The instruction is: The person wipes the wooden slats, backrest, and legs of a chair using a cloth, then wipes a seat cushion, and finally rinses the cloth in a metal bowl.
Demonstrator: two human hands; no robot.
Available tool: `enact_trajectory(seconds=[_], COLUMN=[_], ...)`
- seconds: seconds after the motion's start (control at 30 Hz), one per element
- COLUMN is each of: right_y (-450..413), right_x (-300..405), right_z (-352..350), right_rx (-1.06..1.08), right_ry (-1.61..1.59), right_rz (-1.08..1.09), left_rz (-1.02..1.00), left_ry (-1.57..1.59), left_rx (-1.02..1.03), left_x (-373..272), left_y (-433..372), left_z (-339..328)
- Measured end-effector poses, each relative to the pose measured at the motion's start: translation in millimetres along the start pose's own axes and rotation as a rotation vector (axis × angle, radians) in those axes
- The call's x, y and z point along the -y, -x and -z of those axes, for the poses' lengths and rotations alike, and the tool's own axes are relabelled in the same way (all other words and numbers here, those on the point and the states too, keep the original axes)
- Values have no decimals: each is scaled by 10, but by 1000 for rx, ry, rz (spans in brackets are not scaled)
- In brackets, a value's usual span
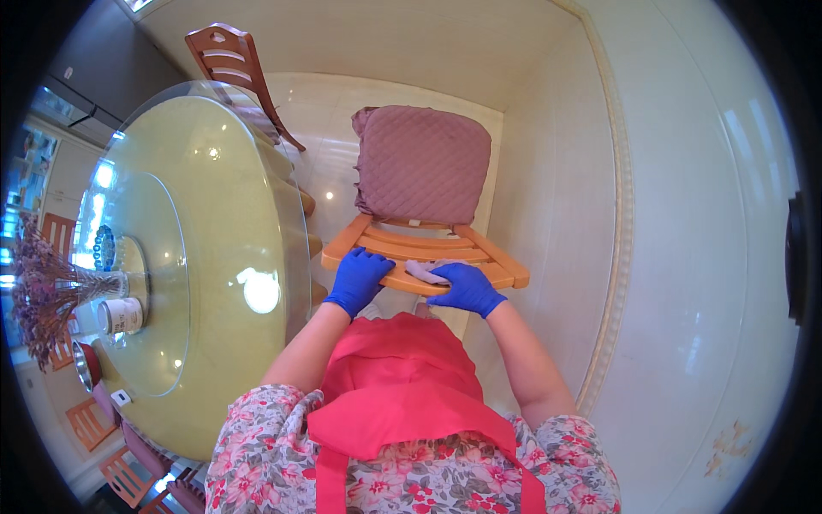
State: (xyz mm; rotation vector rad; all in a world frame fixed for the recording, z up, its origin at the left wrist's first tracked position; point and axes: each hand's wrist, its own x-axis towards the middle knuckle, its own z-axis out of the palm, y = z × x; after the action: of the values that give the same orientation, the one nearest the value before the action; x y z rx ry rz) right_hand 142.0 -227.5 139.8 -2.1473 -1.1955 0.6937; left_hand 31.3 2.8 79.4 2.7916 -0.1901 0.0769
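Note:
A wooden chair (411,241) with a slatted back stands before me, its backrest nearest my body. Over its seat lies a quilted mauve seat cover (424,164) with ruffled edges. My left hand (357,277), in a blue glove, grips the left part of the backrest's top rail. On the right part of that rail rests my right hand (467,288), also gloved in blue. It holds a pale pinkish cloth (429,270) against the wood, and part of the cloth is hidden under its fingers.
To the left is a round table (237,193) with a glass top over a yellow-green cloth. Dried flowers (48,283), a labelled tin (121,315) and a metal bowl (87,366) are on it. Another wooden chair (231,61) stands beyond. A pale wall (552,225) runs close on the right.

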Motion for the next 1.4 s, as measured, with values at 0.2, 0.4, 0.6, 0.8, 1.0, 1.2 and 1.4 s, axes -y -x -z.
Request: enact_trajectory(seconds=[0.2, 0.4, 0.6, 0.8, 1.0, 1.2, 1.4], right_y=[-34, -59, -34, 84, 134, 138, 207], right_x=[-8, -108, -131, -49, -2, 59, 152], right_z=[-98, -190, -263, -342, -132, 33, 256], right_rx=[65, -133, -150, -204, -259, -270, -258], right_ry=[286, 266, 303, 378, 394, 403, 316], right_rz=[61, 11, 56, 42, 22, 44, 48], left_rz=[24, 19, -8, -46, -28, -35, -68], left_ry=[-13, -1, 4, 18, 31, 81, 111], left_rx=[-7, -34, -16, -10, 40, 61, 132], left_x=[-46, -26, -1, -67, -228, -249, -330], left_y=[-1, -79, -29, 69, 21, -43, -132], left_z=[5, 59, 4, -33, 86, 194, 362])
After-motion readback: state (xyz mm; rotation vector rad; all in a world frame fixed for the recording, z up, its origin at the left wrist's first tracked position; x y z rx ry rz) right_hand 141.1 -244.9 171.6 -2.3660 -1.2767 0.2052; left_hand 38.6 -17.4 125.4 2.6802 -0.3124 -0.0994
